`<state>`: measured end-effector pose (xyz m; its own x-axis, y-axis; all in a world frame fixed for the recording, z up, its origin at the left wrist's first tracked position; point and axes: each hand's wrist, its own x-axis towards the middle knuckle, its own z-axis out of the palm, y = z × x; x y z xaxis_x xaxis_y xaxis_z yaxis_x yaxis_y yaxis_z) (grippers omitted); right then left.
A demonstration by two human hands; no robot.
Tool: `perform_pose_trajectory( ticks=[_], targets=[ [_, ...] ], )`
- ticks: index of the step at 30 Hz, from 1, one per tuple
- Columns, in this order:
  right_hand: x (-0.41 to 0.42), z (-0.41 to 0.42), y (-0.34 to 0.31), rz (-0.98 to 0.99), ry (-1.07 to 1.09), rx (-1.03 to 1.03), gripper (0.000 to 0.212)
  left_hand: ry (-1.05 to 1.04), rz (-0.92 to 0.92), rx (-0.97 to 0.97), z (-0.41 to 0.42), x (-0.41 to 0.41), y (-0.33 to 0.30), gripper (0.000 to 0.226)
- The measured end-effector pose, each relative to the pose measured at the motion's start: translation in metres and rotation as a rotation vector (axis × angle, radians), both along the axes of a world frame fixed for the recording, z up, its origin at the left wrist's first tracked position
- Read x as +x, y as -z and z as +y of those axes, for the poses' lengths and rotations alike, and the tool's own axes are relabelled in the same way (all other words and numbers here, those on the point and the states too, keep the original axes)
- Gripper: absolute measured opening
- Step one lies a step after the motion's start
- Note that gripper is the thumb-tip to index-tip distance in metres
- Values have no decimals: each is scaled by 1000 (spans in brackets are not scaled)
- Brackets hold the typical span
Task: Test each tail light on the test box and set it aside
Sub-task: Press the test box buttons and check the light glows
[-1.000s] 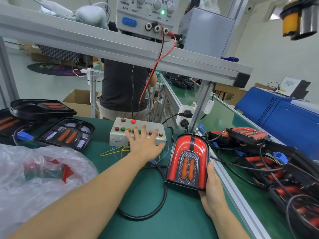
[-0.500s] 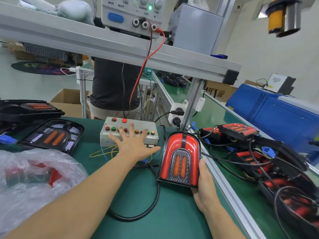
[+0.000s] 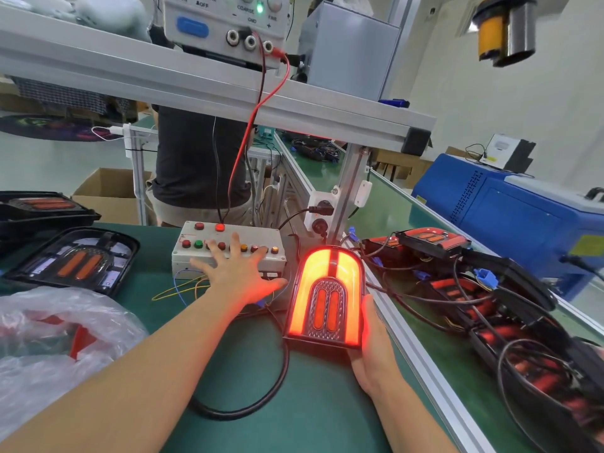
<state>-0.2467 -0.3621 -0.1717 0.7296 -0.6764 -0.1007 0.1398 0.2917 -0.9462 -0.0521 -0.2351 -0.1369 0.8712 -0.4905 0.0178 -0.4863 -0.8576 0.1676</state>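
The glowing red arch-shaped tail light hid most of the right hand, fingers included. The spread left hand covered several buttons of the grey push-button test box. The crumpled clear plastic bag blurred its red contents and ran off the left edge.

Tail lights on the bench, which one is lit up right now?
The tail light held by the right hand glows red-orange. Those in the trays at left and piled at right are dark.
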Motion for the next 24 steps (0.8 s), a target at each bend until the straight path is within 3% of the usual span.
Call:
perform_pose_trajectory(
  ticks=[17,24],
  targets=[
    [0,0,0,12,7,22,56,-22,67,-1,1,-1,-9,85],
    [-2,-2,0,58,4,5,44,57,-108,40,-1,-2,-12,86]
  ],
)
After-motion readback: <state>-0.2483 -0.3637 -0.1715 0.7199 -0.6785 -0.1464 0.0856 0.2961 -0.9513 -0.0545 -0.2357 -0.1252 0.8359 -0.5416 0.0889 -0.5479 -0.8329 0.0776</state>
